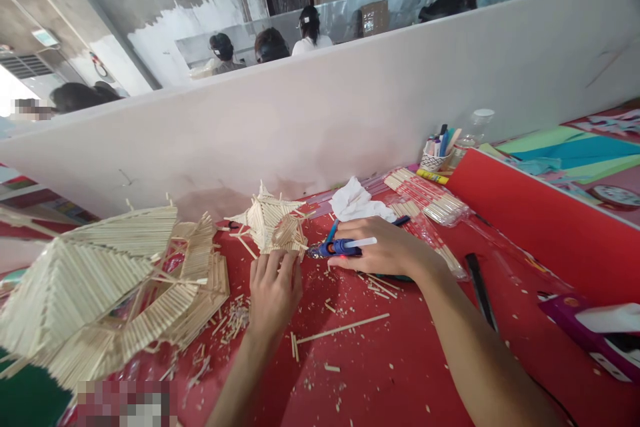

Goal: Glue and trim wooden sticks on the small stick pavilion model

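Glue gun [340, 248] beside small model [270, 217]
Right hand [387, 250] clasps it; a slip could burn left hand [274, 287], grip unclear from here.

You're in what looks like a craft workshop: a small stick-built model [265, 217], packaged sticks [430, 197] and wood scraps [236, 320] share your red tabletop [400, 373]; people [311, 45] work beyond a white partition [300, 113].

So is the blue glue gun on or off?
On, it seems: a red light glows on the glue gun in the right hand.
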Tool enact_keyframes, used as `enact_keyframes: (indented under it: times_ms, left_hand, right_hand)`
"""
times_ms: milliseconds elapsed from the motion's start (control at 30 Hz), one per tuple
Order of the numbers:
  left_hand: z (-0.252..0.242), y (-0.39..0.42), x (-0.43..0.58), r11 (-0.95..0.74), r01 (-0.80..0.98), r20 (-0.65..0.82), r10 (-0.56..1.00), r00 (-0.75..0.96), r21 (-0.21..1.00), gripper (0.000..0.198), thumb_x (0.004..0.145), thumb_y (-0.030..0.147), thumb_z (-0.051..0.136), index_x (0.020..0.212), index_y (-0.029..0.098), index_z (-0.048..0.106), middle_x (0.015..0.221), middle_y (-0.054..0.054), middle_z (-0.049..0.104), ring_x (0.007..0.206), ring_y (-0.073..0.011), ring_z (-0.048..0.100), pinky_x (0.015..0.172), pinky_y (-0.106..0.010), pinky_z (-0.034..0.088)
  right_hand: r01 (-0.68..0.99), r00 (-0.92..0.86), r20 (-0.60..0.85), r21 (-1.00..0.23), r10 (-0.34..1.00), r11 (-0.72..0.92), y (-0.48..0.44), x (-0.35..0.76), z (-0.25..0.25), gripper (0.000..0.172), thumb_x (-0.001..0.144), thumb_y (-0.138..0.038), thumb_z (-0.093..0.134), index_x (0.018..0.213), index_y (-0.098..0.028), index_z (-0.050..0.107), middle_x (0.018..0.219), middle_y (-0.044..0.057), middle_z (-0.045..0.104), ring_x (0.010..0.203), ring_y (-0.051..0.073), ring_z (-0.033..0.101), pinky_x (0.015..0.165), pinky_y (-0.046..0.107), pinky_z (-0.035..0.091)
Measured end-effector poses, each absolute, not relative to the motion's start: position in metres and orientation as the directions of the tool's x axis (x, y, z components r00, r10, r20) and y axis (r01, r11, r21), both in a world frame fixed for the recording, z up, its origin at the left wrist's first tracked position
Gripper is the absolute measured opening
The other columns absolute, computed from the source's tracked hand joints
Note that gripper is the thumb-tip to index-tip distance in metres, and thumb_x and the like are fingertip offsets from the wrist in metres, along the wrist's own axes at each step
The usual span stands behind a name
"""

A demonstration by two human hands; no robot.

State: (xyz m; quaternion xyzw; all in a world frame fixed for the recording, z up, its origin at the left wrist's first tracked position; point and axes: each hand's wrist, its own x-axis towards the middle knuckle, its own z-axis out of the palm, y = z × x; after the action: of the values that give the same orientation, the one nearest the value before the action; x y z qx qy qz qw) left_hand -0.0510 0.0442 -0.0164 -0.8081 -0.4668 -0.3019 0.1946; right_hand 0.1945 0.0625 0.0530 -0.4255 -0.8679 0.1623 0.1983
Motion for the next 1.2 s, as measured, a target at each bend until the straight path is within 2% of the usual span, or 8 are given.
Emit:
enact_keyframes:
  times_ms: [333,633,900,1100,1200]
  left_hand:
    - [-0.014,0.043,-0.05,-0.486,0.872,0.665,0.632,0.397,-0.058,0.013,0.089,0.012,0.061,0.099,0.02,0.065,0.092,-0.006,0.068,0.082,-0.0236,0.057,0.077,-0.036,0.038]
    - [-0.017,0.045,-0.052,-0.481,0.876,0.679,0.635,0.368,-0.025,0.013,0.093,0.018,0.058,0.106,0.016,0.06,0.087,-0.008,0.068,0.082,-0.0248,0.059,0.078,-0.036,0.04]
    - [-0.019,0.045,-0.052,-0.462,0.886,0.672,0.649,0.356,-0.023,0.014,0.093,0.018,0.055,0.107,0.016,0.059,0.086,-0.008,0.067,0.082,-0.0257,0.059,0.078,-0.036,0.04]
    - [-0.019,0.045,-0.052,-0.474,0.881,0.669,0.651,0.359,-0.013,0.015,0.093,0.018,0.056,0.107,0.017,0.059,0.089,-0.008,0.067,0.084,-0.0254,0.059,0.078,-0.036,0.04]
    - [-0.019,0.045,-0.052,-0.471,0.882,0.672,0.65,0.354,-0.01,0.014,0.093,0.018,0.056,0.107,0.017,0.058,0.089,-0.008,0.068,0.084,-0.0251,0.06,0.078,-0.036,0.04]
  right_hand:
    - [0.663,-0.568,0.217,-0.451,0.794,0.597,0.062,0.194,0.054,0.028,0.092,-0.047,0.064,0.087,-0.02,0.07,0.091,0.005,0.072,0.083,0.021,0.066,0.074,0.032,0.045]
    - [0.671,-0.514,0.291,-0.449,0.807,0.59,0.063,0.195,0.055,0.027,0.095,-0.044,0.062,0.085,-0.02,0.067,0.086,0.004,0.07,0.079,0.019,0.063,0.07,0.03,0.042]
    - [0.697,-0.458,0.333,-0.442,0.824,0.566,0.068,0.184,0.046,0.026,0.095,-0.046,0.061,0.091,-0.022,0.071,0.097,0.007,0.072,0.093,0.024,0.065,0.081,0.034,0.047]
    - [0.709,-0.459,0.302,-0.442,0.836,0.549,0.068,0.182,0.043,0.029,0.096,-0.047,0.058,0.087,-0.022,0.069,0.09,0.007,0.071,0.089,0.023,0.065,0.079,0.035,0.048]
    - [0.709,-0.455,0.293,-0.452,0.841,0.541,0.067,0.182,0.045,0.028,0.096,-0.047,0.059,0.088,-0.022,0.069,0.093,0.007,0.072,0.091,0.023,0.065,0.081,0.034,0.047]
